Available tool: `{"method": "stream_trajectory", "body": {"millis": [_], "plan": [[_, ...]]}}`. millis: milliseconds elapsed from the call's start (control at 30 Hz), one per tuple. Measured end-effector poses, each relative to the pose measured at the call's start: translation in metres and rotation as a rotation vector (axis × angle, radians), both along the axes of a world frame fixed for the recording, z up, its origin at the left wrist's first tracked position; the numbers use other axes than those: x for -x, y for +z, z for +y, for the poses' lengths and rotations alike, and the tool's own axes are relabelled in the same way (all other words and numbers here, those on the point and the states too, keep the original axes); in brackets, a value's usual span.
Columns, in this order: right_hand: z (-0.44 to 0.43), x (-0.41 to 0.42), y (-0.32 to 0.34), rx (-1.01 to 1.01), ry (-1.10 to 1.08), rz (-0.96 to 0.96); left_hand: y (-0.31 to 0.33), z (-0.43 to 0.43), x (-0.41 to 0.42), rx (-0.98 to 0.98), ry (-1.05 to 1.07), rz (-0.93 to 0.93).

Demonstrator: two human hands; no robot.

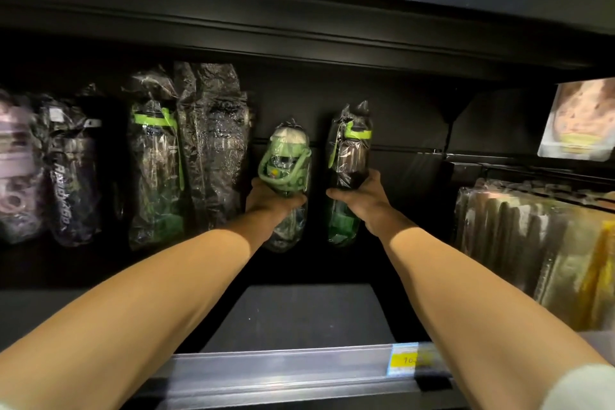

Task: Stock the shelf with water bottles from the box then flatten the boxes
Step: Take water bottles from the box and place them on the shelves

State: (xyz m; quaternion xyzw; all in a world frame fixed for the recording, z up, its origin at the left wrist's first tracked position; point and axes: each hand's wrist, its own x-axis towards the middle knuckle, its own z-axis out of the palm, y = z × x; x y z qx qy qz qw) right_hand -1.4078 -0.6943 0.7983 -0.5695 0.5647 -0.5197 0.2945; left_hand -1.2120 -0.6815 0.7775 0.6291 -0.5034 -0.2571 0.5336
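"Two bottles at once?"

"Yes. The green bottle (286,173) with the loop handle is in the left hand (271,201). The dark bottle (349,156) with the green band is in the right hand (361,198). Both are in clear, crinkly wrap."

"Where are they?"

"Far inside the shelf (299,316), near its black back wall. They are side by side with a gap between them. Both stand straight up, caps on top."

"What are the fingers doing?"

"Each hand reaches in from the front and curls its fingers round the middle of its bottle. Both hands are holding on."

"Are the bottles down on the shelf floor yet?"

"I cannot tell. Their bottoms are low in the dark, past the wrists."

"So what matters next?"

"The bottles are tall and held at the middle, so I think they must go straight down or they may tip. The green bottle is nearer the row of wrapped bottles (156,160) on the left, so the left hand looks best placed to tuck it in beside them. The dark one would then stand next to it."

"What else is there?"

"Shiny packs (532,243) sit on the right. A clear price rail (283,366) runs along the front edge, with a yellow tag (407,359). No box shows."
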Motion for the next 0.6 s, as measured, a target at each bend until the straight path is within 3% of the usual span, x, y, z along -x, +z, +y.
{"method": "stream_trajectory", "body": {"millis": [167,367,500,600], "plan": [[0.002,-0.005,0.003,-0.053,-0.029,0.064,0.003,0.004,-0.005,-0.093,-0.045,-0.002],[0.027,-0.011,0.011,-0.18,-0.074,0.29,0.009,0.019,-0.008,-0.205,-0.113,-0.094],[0.057,-0.017,0.016,-0.214,-0.168,0.619,0.015,0.038,-0.012,-0.219,-0.146,-0.229],[0.092,-0.028,0.019,-0.223,-0.224,0.932,0.022,0.064,-0.018,-0.23,-0.218,-0.433]]}}
